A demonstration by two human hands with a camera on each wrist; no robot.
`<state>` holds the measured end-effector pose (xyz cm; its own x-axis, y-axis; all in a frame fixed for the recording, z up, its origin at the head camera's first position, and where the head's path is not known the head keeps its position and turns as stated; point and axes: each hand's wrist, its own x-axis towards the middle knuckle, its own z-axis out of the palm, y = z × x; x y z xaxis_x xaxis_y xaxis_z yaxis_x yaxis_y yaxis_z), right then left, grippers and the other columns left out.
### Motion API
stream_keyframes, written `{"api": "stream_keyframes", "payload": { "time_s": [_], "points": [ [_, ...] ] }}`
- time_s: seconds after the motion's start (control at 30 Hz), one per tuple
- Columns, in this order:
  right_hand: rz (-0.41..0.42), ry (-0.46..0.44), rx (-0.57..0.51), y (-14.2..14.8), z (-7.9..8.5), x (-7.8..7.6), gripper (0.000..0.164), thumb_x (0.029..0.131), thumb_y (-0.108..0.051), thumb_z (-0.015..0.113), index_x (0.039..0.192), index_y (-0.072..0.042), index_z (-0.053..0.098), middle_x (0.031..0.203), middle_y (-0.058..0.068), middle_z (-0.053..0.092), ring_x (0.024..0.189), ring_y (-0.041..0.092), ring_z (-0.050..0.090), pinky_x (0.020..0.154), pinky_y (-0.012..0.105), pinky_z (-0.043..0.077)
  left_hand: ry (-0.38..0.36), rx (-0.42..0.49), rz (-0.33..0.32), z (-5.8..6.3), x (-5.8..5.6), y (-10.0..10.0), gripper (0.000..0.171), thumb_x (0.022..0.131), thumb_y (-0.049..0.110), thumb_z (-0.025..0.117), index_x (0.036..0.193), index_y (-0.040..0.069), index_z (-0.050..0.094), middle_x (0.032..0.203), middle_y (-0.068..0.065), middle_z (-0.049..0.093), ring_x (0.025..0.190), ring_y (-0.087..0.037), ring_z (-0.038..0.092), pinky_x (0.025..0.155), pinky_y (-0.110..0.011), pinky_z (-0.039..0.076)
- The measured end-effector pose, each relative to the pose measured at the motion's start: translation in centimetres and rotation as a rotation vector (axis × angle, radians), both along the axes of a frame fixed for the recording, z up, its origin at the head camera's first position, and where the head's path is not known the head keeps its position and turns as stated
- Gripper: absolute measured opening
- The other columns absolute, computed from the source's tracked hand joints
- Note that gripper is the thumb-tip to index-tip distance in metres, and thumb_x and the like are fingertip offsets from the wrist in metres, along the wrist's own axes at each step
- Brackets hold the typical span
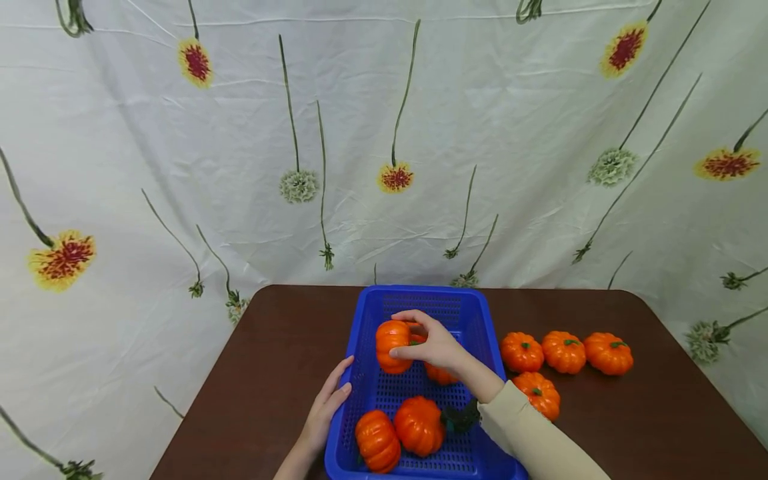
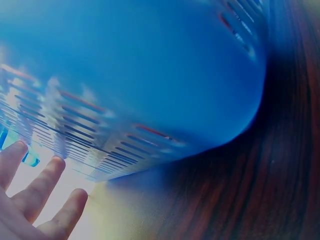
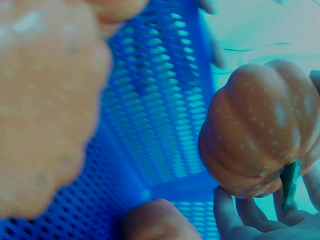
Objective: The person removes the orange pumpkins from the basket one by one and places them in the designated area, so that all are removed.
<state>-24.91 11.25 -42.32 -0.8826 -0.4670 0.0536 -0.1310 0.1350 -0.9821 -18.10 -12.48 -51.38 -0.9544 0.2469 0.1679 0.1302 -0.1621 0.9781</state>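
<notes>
Four pumpkins point(image 1: 563, 352) sit on the dark brown table point(image 1: 288, 347) to the right of one blue basket point(image 1: 493, 327): three side by side in a row, and one nearer the person, partly covered by one pale sleeve point(image 1: 534, 427). Two more pumpkins point(image 1: 420, 425) lie side by side in the near end of the basket, the left one tipped on its side. One further pumpkin point(image 1: 393, 347) is in the right hand point(image 1: 437, 345), over the far half of the basket; thumb and fingers pinch it from opposite sides, and the right wrist view shows its single green stem point(image 3: 289, 185) pointing down among the fingers. Behind that hand, more orange shows in the basket in at least two patches, but how many pumpkins these make I cannot tell. One left hand point(image 1: 324, 407) rests along the left side of the basket, its fingers straight and pinching nothing; in the left wrist view three fingertips show, spread apart, near the slotted wall. Beyond the table hangs one white cloth point(image 1: 528, 127) with five red-and-yellow flowers point(image 1: 395, 177) on it, as well as several pale, fluffy ones, some partly hidden.
</notes>
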Motion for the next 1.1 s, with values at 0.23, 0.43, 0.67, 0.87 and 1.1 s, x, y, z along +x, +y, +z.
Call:
{"api": "stream_keyframes", "payload": {
  "time_s": [0.23, 0.43, 0.67, 0.87, 1.1],
  "points": [
    [-0.071, 0.034, -0.033, 1.4, 2.1, 0.7, 0.062, 0.079, -0.014, 0.075, 0.135, -0.012, 0.048, 0.132, 0.01, 0.048, 0.118, 0.029, 0.045, 0.09, 0.043, 0.044, 0.011, 0.004, 0.003, -0.2, 0.0, 0.1, 0.048, 0.099, 0.013, 0.039, 0.146, 0.006, 0.029, 0.146, -0.021, 0.028, 0.122, -0.022, 0.044, 0.094, -0.029, 0.042],
    [-0.114, 0.115, -0.012, 2.8, 3.8, 1.4, 0.061, 0.079, -0.014, 0.075, 0.135, -0.013, 0.049, 0.133, 0.009, 0.048, 0.117, 0.03, 0.045, 0.091, 0.041, 0.042, 0.003, 0.008, -0.003, -0.1, 0.0, 0.1, 0.047, 0.1, 0.013, 0.038, 0.146, 0.007, 0.029, 0.147, -0.022, 0.027, 0.123, -0.024, 0.044, 0.094, -0.029, 0.042],
    [-0.153, 0.139, -0.049, 4.6, 4.5, 2.1, 0.061, 0.08, -0.011, 0.074, 0.135, -0.01, 0.048, 0.134, 0.013, 0.046, 0.119, 0.034, 0.043, 0.086, 0.039, 0.046, 0.005, -0.002, 0.007, -0.1, 0.0, 0.1, 0.047, 0.1, 0.013, 0.038, 0.146, 0.007, 0.028, 0.147, -0.021, 0.027, 0.123, -0.024, 0.043, 0.094, -0.028, 0.042],
    [-0.21, 0.172, -0.078, 6.1, 4.7, 3.1, 0.062, 0.08, -0.007, 0.073, 0.136, -0.008, 0.045, 0.131, 0.014, 0.049, 0.112, 0.028, 0.047, 0.084, 0.035, 0.048, -0.001, 0.004, 0.011, -0.1, 0.0, 0.1, 0.048, 0.1, 0.013, 0.038, 0.146, 0.007, 0.029, 0.147, -0.021, 0.027, 0.123, -0.022, 0.044, 0.094, -0.026, 0.041],
    [-0.288, 0.177, -0.078, 7.8, 4.6, 4.7, 0.063, 0.081, -0.006, 0.072, 0.136, -0.008, 0.041, 0.131, 0.011, 0.048, 0.107, 0.018, 0.049, 0.081, 0.031, 0.049, 0.001, -0.001, 0.009, -0.1, -0.1, 0.1, 0.047, 0.1, 0.014, 0.038, 0.146, 0.007, 0.029, 0.147, -0.021, 0.027, 0.122, -0.021, 0.044, 0.093, -0.026, 0.042]
  ]
}}
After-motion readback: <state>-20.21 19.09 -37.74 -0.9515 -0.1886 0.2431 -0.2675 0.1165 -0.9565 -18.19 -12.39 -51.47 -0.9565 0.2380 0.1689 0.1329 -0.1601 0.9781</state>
